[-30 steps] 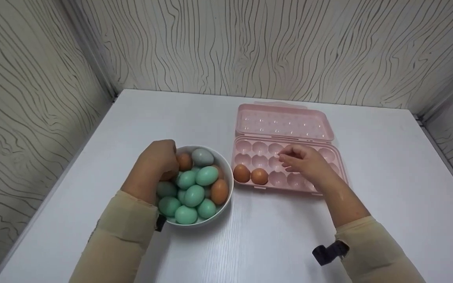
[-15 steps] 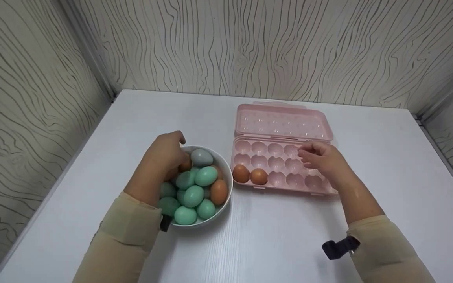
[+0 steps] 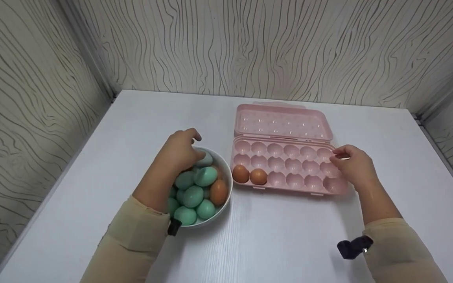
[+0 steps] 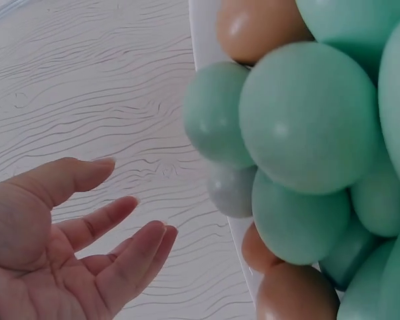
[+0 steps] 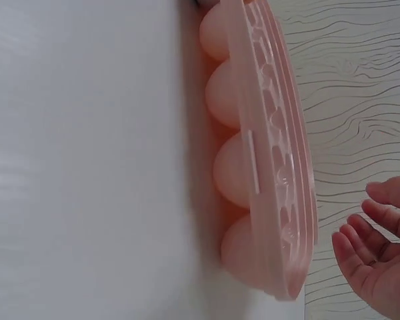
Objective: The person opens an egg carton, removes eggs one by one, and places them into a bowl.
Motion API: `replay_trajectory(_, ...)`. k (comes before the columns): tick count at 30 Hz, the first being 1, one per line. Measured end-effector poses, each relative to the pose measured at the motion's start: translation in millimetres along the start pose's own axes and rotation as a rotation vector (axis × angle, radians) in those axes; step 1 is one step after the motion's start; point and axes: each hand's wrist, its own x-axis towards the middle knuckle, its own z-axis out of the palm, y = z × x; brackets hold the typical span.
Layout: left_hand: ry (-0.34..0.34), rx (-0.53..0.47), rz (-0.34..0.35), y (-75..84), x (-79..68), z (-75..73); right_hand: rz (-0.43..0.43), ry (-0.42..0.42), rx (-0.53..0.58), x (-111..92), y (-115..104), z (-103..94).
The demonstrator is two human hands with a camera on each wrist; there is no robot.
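My left hand [image 3: 178, 152] hovers over the back left of a white bowl [image 3: 230, 188] heaped with green eggs [image 3: 193, 196], brown eggs [image 3: 218, 192] and a pale grey-blue egg [image 3: 206, 158]. Its fingers are loosely bent around nothing; the left wrist view shows the palm [image 4: 80, 247] bare beside the green eggs [image 4: 310, 119]. At the right end of an opened pink egg box [image 3: 277, 163], my right hand [image 3: 355, 167] has relaxed fingers close to the rim and holds nothing. Two brown eggs [image 3: 240, 173] sit in the box's front left cups.
The box's pink lid [image 3: 283, 122] lies folded back behind the cups. The bowl stands right against the box's left side. A white table [image 3: 281, 232] carries both, with wood-patterned panels [image 3: 242, 47] behind and at the sides. A small black camera [image 3: 354, 247] sits on the right wrist.
My right hand has moved right across the cups to the box's right end. My left hand has shifted right and slightly back over the bowl, its fingers loosening. The two eggs in the box stayed put.
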Motion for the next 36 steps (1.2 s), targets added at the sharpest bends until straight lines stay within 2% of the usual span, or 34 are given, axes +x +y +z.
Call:
replay_trajectory(5,0.006,-0.013,0.043,7.2,-0.4,3.7,0.005,0.049,-0.110,0,17,-0.1)
replay_trajectory(9,0.011,-0.020,0.076,12.5,0.3,7.6,0.038,0.030,-0.145,0,25,2.3)
replay_trajectory(16,-0.008,-0.014,0.078,22.6,4.1,18.3,0.108,-0.027,-0.173,4,33,7.9)
replay_trajectory(23,-0.046,-0.006,0.062,38.0,6.1,30.1,0.084,-0.010,-0.215,6,36,8.5)
replay_trajectory(33,-0.081,-0.025,0.082,61.5,12.1,60.0,0.068,-0.043,-0.292,6,33,6.9)
replay_trajectory(36,-0.094,-0.014,0.114,66.4,15.2,71.3,0.067,-0.047,-0.301,5,32,6.0)
